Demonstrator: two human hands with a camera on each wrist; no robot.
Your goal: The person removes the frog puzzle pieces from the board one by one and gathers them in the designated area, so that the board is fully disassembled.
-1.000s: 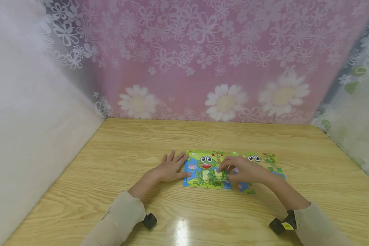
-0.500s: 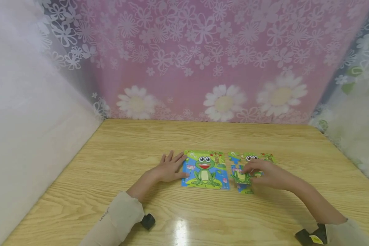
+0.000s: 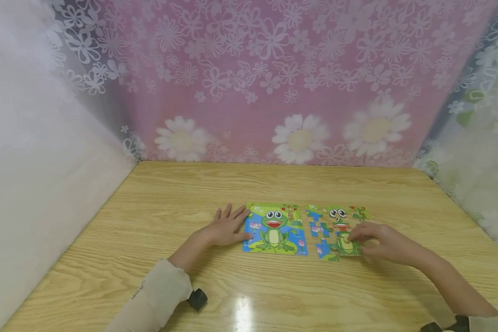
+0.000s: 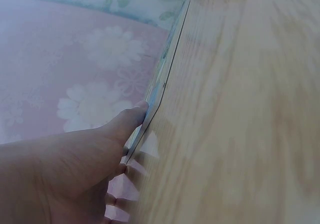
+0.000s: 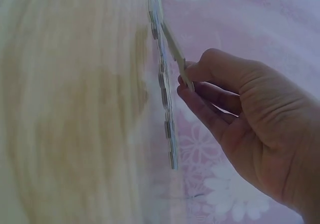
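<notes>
A frog picture card [image 3: 274, 229] lies flat on the wooden table [image 3: 170, 207]. My left hand [image 3: 231, 223] rests open beside its left edge, and the thumb [image 4: 134, 118] touches that card edge [image 4: 167, 68]. Right of the card lies a partly joined frog puzzle [image 3: 329, 220] with gaps showing. My right hand [image 3: 358, 240] pinches a frog-body puzzle piece [image 3: 346, 245] at the puzzle's lower right. In the right wrist view the piece [image 5: 176, 53] is tilted, one edge down on the row of puzzle pieces [image 5: 165, 98], held between thumb and fingers [image 5: 200, 103].
A pink flowered curtain [image 3: 274, 78] hangs behind the table. White lace curtains close the left side [image 3: 33, 138] and right side [image 3: 477, 152]. Bare wood lies in front of and behind the card and puzzle, with a glare spot [image 3: 242, 313] near the front edge.
My right hand has moved from over the frog picture card to the right, carrying the frog-body piece to the puzzle's lower right. The left hand has stayed put.
</notes>
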